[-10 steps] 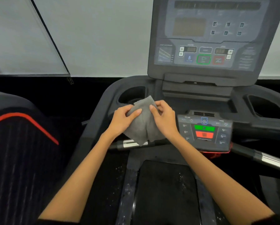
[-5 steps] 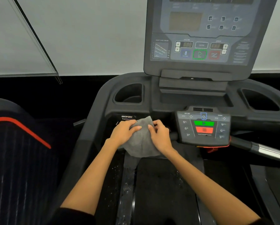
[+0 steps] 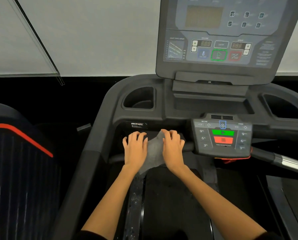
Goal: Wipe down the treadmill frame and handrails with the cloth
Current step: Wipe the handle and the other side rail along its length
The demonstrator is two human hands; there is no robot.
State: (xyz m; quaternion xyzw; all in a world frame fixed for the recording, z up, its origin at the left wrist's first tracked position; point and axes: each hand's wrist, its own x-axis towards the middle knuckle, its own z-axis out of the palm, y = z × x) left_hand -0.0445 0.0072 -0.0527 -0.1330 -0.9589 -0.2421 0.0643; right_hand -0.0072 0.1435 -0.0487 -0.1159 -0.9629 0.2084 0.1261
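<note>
We hold the grey cloth [image 3: 153,151] between both hands: our left hand [image 3: 135,149] lies on its left edge with fingers curled over the front handrail [image 3: 188,146], and our right hand [image 3: 173,149] pinches its upper right corner, fingers bent. The cloth drapes over the handrail between our hands, its lower corner hanging toward us. Just right of our right hand sits the small control panel [image 3: 222,137]; beyond our left hand, the treadmill frame [image 3: 110,108] holds a cup holder [image 3: 139,99].

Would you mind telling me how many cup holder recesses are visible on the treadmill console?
2: the left cup holder sits beyond the hands, left of the display; the right cup holder lies near the right edge, partly cropped.
</note>
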